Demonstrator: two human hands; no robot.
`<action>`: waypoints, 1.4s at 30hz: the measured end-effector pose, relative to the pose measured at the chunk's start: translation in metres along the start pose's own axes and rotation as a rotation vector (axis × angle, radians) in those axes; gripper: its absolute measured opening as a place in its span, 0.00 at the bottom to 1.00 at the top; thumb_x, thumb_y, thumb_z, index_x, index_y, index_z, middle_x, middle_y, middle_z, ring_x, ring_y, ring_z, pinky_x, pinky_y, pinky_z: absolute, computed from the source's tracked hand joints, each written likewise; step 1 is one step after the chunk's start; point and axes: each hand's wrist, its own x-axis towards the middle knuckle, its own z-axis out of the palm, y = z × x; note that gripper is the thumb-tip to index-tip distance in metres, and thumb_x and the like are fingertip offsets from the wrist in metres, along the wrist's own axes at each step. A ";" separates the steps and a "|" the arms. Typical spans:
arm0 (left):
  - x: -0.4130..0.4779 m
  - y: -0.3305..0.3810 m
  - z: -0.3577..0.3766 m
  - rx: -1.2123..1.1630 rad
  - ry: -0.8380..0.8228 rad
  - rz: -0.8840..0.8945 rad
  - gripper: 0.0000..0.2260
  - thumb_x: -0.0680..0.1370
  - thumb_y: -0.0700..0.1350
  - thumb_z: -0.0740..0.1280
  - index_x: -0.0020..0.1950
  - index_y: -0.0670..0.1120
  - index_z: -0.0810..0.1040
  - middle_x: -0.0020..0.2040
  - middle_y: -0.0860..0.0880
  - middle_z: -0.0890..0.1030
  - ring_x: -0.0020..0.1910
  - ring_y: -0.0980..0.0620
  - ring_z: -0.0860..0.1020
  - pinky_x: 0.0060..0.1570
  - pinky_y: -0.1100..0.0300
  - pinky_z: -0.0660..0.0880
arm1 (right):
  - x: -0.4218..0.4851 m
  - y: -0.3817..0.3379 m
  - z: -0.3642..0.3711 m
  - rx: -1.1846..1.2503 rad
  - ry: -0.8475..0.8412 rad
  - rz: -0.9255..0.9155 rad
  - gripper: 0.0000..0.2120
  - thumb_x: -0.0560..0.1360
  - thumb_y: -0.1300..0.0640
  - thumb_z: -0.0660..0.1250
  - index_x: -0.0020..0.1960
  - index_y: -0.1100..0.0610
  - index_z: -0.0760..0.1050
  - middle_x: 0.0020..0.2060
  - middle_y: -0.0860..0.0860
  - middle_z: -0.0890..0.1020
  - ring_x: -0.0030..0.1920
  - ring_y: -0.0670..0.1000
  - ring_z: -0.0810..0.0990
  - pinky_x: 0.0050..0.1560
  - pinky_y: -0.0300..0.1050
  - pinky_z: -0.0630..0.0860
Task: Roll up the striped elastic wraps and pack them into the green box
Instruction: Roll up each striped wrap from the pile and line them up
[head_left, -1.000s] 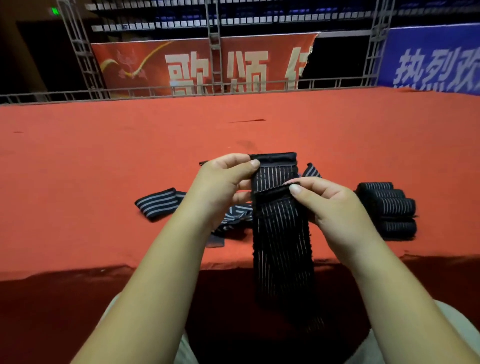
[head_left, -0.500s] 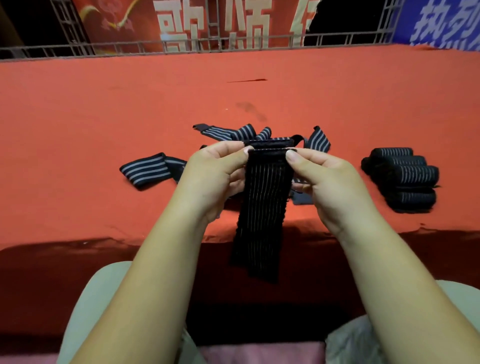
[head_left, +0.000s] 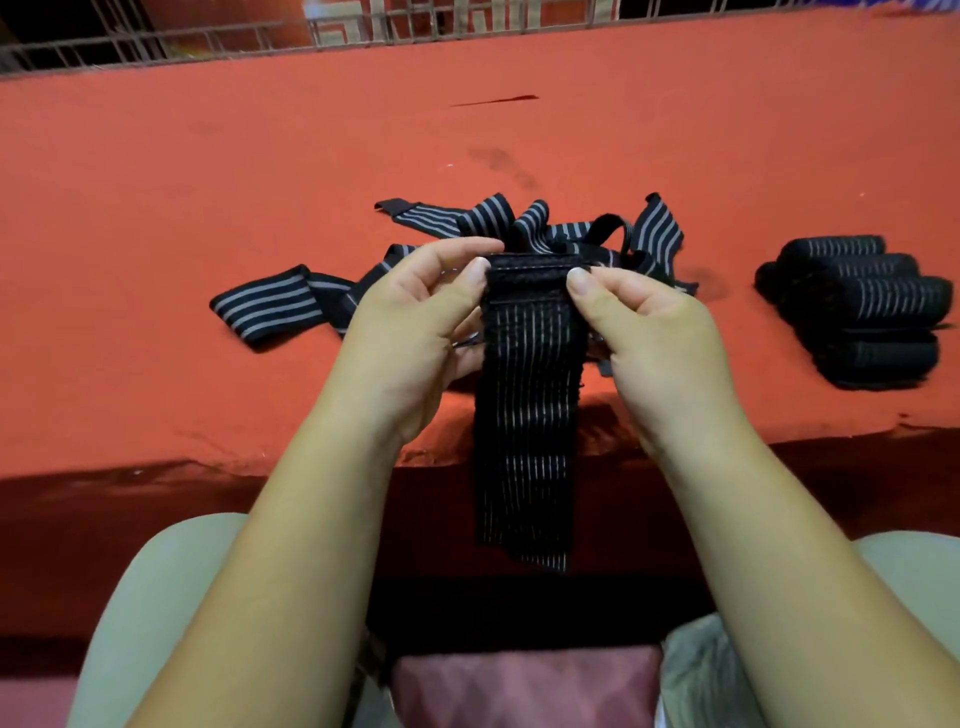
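The red bench (head_left: 156, 208) carries a tangle of loose striped wraps (head_left: 493, 218) and, well apart (to the right), rolled wraps (head_left: 862, 306). One striped wrap (head_left: 524, 415) hangs past its near edge, top hem pinched between my left grip (head_left: 410, 322) and right grip (head_left: 649, 332).

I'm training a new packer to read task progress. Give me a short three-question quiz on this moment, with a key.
1. True or false: the left hand and right hand both pinch the top edge of the hanging black striped elastic wrap.
2. The rolled-up black striped wraps lie: A) right of the hands, B) left of the hands, C) on the lap.
3. Fill in: the tangled loose striped wraps lie on a table covered in ___ cloth.
Key: 1 true; 2 A; 3 red.
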 end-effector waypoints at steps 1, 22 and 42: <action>0.001 -0.001 0.000 0.008 0.004 0.002 0.08 0.87 0.42 0.66 0.64 0.47 0.82 0.55 0.46 0.85 0.53 0.46 0.81 0.46 0.54 0.83 | 0.000 0.000 0.001 0.010 0.003 0.006 0.07 0.84 0.53 0.71 0.51 0.50 0.88 0.44 0.46 0.90 0.44 0.44 0.87 0.41 0.35 0.77; -0.016 -0.003 0.012 0.067 -0.106 0.046 0.09 0.88 0.42 0.65 0.62 0.51 0.84 0.60 0.46 0.86 0.56 0.48 0.84 0.56 0.50 0.82 | -0.015 0.001 0.002 -0.013 0.120 -0.025 0.08 0.85 0.51 0.69 0.54 0.51 0.86 0.46 0.48 0.89 0.46 0.46 0.86 0.47 0.47 0.80; -0.008 -0.001 0.011 0.086 0.138 0.167 0.07 0.83 0.38 0.71 0.60 0.44 0.85 0.46 0.48 0.85 0.41 0.53 0.83 0.33 0.62 0.78 | -0.022 0.000 0.001 -0.054 -0.070 -0.118 0.13 0.86 0.47 0.68 0.52 0.56 0.81 0.40 0.59 0.85 0.39 0.49 0.80 0.40 0.47 0.77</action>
